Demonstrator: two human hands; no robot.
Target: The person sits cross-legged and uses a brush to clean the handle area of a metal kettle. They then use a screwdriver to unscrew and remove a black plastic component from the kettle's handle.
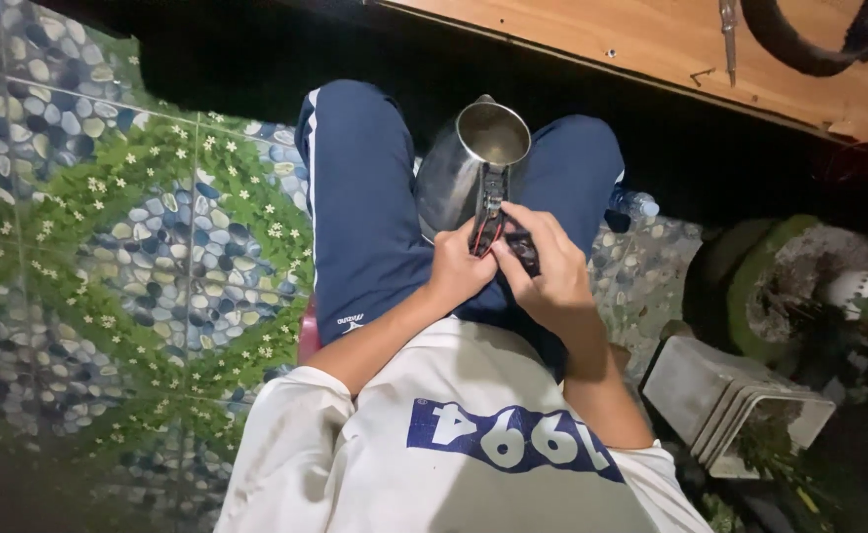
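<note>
Kettle (469, 163) of bare steel lies tilted on my lap between my knees; my left hand (457, 266) pinches its red wires (480, 237), my right hand (543, 271) grips the black handle piece (523, 249).

The person sits with both knees spread, in the middle of the frame. The left hand (459, 265) and the right hand (545, 268) meet just below the centre, fingers curled and pinching, thumbs almost touching. Both forearms are bare and bent inward from the lower frame.
</note>
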